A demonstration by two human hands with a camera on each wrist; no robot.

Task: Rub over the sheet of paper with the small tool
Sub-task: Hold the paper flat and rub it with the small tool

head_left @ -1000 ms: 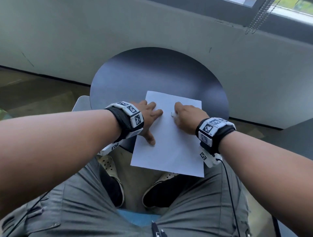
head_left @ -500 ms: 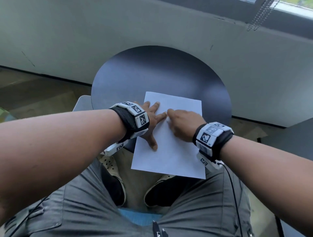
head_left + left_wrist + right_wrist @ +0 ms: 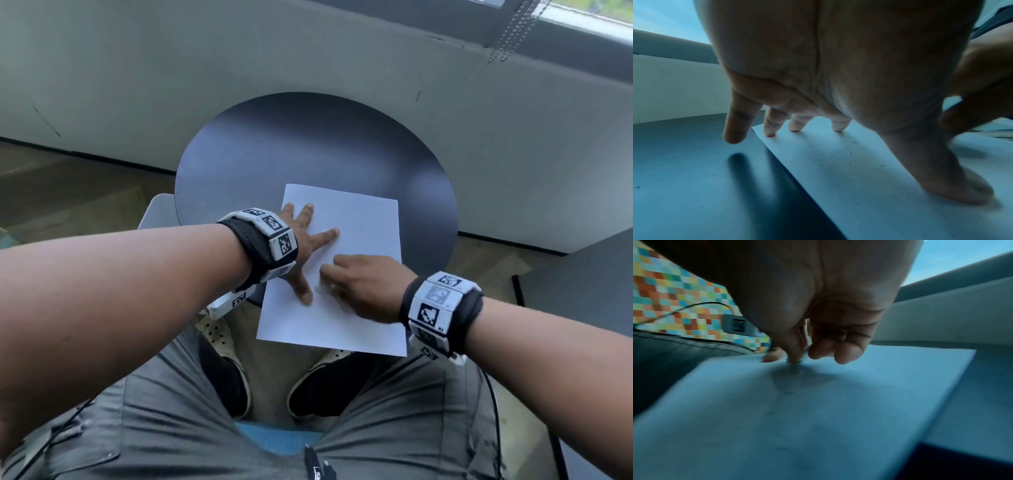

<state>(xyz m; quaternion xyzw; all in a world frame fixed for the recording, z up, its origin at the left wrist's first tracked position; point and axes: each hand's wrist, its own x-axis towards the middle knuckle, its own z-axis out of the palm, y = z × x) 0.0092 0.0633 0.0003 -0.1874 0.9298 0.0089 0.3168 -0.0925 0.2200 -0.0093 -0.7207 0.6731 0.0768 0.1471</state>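
A white sheet of paper (image 3: 363,219) lies on a round dark table (image 3: 308,144), its near end hanging over the table's edge. My left hand (image 3: 305,240) lies flat with fingers spread, pressing the sheet's left side; in the left wrist view its fingertips (image 3: 795,128) touch the paper (image 3: 859,170) and the little finger hangs over bare table. My right hand (image 3: 356,277) is at mid-sheet, fingers curled. In the right wrist view, thumb and fingers pinch a small pale tool (image 3: 794,361) whose tip touches the paper (image 3: 818,410). Most of the tool is hidden.
A grey wall (image 3: 308,61) stands just behind the table. My knees in grey trousers (image 3: 205,428) and dark shoes (image 3: 318,390) lie below the paper's overhanging end. A cable (image 3: 493,404) runs from the right wristband. A second dark surface (image 3: 582,281) sits at the right.
My right hand has slid along the sheet toward me and to the left, tool on the paper. The left hand's fingers have spread wider and stayed on the sheet.
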